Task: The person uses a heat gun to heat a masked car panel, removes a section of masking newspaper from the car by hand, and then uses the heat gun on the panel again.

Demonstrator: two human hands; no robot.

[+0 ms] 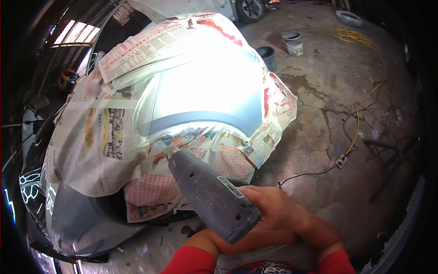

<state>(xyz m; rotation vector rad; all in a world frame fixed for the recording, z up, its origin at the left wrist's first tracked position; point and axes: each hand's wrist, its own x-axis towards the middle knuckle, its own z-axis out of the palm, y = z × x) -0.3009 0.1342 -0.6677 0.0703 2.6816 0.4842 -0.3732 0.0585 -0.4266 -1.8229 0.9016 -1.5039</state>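
Held above the car body [86, 228], before its near edge: a dark, gun-shaped tool [212, 192], nozzle toward the pale panel [200, 118]. Clamped round the tool's rear, the right hand [273, 205]. No telling the state of the left hand, hidden beyond the right forearm [319, 228], with only the left forearm [260, 239] crossing beneath. Gap between nozzle and paper hard to judge.

All around the panel, taped newspaper [232, 160]; over the middle, white glare, with blue-grey along the near edge. At the car body's near left corner, uncovered grey paintwork.

Just past the papered far right edge, on the concrete floor [315, 128], a dark bucket [266, 58] and a grimy pale bucket [292, 44], contents too shadowed to make out. Near the floor's far edge, a loose tyre [349, 19] and a parked vehicle's wheel [250, 9].

Between the papered right edge and the yellow cord [382, 75], a broad stretch of cracked, stained floor, crossed nearer by a black cable [310, 174] from the socket block [341, 160].
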